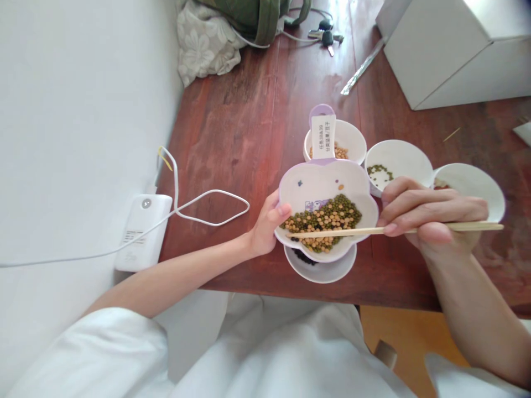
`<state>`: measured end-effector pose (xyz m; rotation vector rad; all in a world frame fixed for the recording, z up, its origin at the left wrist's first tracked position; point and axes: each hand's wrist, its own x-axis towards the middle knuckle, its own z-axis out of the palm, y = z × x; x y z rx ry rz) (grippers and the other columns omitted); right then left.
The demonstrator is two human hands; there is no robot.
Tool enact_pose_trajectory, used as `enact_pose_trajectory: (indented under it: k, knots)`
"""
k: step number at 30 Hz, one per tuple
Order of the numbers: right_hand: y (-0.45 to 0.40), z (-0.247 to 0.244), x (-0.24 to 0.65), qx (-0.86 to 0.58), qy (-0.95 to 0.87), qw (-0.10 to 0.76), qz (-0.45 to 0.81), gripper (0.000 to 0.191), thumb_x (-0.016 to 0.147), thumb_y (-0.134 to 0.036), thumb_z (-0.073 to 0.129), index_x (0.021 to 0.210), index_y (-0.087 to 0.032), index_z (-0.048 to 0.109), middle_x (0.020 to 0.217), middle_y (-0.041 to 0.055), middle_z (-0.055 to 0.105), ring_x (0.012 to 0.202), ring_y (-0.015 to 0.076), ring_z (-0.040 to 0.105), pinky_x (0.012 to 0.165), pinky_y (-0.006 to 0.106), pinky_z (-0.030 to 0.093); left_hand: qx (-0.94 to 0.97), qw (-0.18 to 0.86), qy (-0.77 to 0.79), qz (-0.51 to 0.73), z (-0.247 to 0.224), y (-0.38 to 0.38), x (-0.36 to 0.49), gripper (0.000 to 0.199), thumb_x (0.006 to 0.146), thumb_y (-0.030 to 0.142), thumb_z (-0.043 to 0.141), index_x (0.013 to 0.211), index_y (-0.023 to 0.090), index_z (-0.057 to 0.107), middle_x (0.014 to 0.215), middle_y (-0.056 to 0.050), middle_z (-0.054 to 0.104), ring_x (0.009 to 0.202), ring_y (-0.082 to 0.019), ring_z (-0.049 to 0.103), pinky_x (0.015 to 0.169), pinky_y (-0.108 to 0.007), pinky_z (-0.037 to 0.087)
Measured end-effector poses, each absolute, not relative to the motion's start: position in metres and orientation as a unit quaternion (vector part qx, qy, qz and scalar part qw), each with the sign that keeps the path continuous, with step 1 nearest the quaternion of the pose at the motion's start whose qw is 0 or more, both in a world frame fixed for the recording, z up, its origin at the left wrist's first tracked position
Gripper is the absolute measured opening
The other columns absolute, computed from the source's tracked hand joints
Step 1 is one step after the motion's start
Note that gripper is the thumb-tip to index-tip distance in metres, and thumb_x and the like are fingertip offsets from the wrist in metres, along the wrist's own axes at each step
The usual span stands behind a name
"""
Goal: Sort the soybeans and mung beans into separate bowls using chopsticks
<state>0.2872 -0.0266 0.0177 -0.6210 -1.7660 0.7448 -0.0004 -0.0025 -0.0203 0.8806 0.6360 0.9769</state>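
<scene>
My left hand [267,224] grips the left edge of a white and purple handled dish [327,182], thumb on the rim. Mixed green and tan beans [332,218] lie in its lower half. Thin wooden chopsticks [365,231] are pinched in my right hand [427,213], their tips among the beans at the dish's lower left. Beneath the dish, a bowl [332,272] of black beans is partly covered. Behind it stands a bowl [354,138] with tan beans. A bowl [409,157] with green beans and another bowl [485,188], contents mostly hidden, stand to the right.
A white power bank [145,232] with a looped cable [213,192] lies at the left by the wall. Keys [327,38], a green bag [249,16] and a patterned cloth [205,44] are at the back. A white box [448,55] stands back right on the wooden table [232,132].
</scene>
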Motion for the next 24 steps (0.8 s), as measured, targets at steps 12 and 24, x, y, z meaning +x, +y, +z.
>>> enact_pose_trajectory:
  k: [12, 24]
  knots:
    - [-0.017, 0.016, 0.292, -0.250, -0.732, 0.536, 0.337, 0.038, 0.105, -0.052, 0.074, 0.090, -0.021, 0.092, 0.072, 0.0085, 0.082, 0.060, 0.0218, 0.071, 0.069, 0.046, 0.050, 0.406, 0.736, 0.309, 0.446, -0.019, -0.004, -0.002, 0.054, 0.083, 0.063, 0.080, 0.118, 0.022, 0.083, 0.111, -0.007, 0.087, 0.130, -0.041, 0.074, 0.115, -0.054, 0.059]
    - [-0.016, 0.024, 0.307, -0.247, -0.742, 0.517, 0.349, 0.040, 0.105, -0.050, 0.075, 0.083, -0.020, 0.088, 0.067, 0.0055, 0.079, 0.058, 0.0219, 0.072, 0.066, 0.046, 0.051, 0.385, 0.742, 0.304, 0.456, -0.017, -0.007, -0.001, 0.056, 0.085, 0.065, 0.079, 0.118, 0.020, 0.080, 0.112, -0.008, 0.086, 0.134, -0.043, 0.072, 0.119, -0.054, 0.055]
